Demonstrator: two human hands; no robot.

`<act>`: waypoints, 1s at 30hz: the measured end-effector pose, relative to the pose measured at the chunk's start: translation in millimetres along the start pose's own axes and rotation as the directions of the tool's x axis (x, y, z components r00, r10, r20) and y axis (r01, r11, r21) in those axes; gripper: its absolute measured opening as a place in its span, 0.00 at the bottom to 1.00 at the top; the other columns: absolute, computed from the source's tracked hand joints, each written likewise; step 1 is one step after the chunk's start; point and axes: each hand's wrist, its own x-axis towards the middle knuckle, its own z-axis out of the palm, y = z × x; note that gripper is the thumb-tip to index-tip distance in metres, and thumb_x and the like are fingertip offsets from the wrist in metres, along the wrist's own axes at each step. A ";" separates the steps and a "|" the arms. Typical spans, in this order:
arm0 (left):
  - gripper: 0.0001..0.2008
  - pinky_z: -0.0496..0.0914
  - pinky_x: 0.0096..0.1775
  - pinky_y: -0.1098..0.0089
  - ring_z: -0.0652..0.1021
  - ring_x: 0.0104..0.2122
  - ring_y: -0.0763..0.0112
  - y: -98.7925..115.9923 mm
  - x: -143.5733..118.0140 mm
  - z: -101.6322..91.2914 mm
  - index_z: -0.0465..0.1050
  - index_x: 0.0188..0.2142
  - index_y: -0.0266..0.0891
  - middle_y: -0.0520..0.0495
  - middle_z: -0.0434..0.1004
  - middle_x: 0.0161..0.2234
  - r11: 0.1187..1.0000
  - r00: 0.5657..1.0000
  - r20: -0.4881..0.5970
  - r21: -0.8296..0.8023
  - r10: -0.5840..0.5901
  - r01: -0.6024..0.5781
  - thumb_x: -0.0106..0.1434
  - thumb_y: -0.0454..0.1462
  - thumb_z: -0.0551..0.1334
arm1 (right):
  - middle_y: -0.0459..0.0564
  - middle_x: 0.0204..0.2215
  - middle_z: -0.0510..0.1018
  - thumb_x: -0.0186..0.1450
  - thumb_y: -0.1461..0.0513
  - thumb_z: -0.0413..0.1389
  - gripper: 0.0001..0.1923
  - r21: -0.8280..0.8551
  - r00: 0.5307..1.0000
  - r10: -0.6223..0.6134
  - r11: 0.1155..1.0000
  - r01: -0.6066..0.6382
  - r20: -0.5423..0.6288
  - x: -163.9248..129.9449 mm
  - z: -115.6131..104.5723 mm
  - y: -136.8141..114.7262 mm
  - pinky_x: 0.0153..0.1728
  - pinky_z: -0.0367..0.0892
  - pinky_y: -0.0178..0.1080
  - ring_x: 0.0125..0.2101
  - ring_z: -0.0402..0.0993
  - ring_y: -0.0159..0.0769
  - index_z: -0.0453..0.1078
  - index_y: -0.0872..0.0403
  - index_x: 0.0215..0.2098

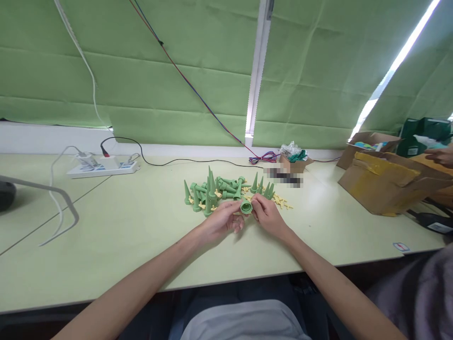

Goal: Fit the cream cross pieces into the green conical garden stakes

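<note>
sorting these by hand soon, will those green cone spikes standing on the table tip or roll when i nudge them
Probably both. The green cone spikes look like rigid moulded plastic, so likely stiff and light. Some stand on their wide ends with narrow tips up, while others already lie on their sides, so a nudge could topple them. A fallen cone would likely roll in a curve across the smooth table.

1. We see a green cone-shaped plastic piece [246, 206] held just above the table, its round open mouth turned toward us, near the middle of the table's width and closer to the far edge than the near one.
2. Just behind it, a pile of like green cones [215, 190] rests on the table; some stand upright on their wide ends, points up, others lie on their sides.
3. Small pale yellow plastic parts [281, 202] lie scattered among the cones and at the pile's right side.
</note>
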 end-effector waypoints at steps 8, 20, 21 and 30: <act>0.16 0.65 0.20 0.74 0.71 0.17 0.74 -3.7 1.0 -6.4 0.64 0.33 0.37 0.53 0.69 0.19 0.932 0.988 0.032 0.329 0.149 -0.151 0.63 0.49 0.60 | 0.40 0.18 0.58 0.72 0.54 0.43 0.19 -0.066 0.999 -0.028 0.997 0.026 -0.020 0.5 0.6 1.1 0.24 0.52 0.34 0.20 0.54 0.30 0.52 0.52 0.25; 0.12 0.63 0.22 0.74 0.69 0.20 0.76 -5.6 -3.3 -3.2 0.61 0.31 0.39 0.55 0.62 0.22 0.585 0.910 0.029 0.757 0.414 -0.291 0.66 0.45 0.56 | 0.40 0.18 0.55 0.72 0.56 0.43 0.20 -0.153 0.999 -0.043 0.987 0.040 -0.015 1.8 0.6 1.2 0.25 0.49 0.35 0.21 0.51 0.29 0.51 0.53 0.23; 0.12 0.63 0.23 0.74 0.69 0.20 0.76 -6.4 -2.5 -4.0 0.61 0.31 0.39 0.55 0.62 0.23 0.543 0.898 0.044 0.783 0.437 -0.303 0.66 0.44 0.56 | 0.40 0.18 0.54 0.72 0.56 0.43 0.20 -0.153 0.999 -0.043 0.987 0.041 -0.013 1.8 0.7 1.3 0.25 0.49 0.35 0.21 0.51 0.29 0.50 0.53 0.23; 0.10 0.64 0.26 0.75 0.67 0.28 0.74 -10.3 0.1 -9.6 0.65 0.32 0.38 0.50 0.62 0.32 0.267 0.821 0.224 0.873 0.525 -0.409 0.67 0.41 0.55 | 0.41 0.15 0.55 0.71 0.57 0.41 0.21 -0.147 0.999 0.030 0.989 -0.025 0.035 2.4 -0.5 1.3 0.23 0.48 0.35 0.19 0.50 0.28 0.48 0.52 0.20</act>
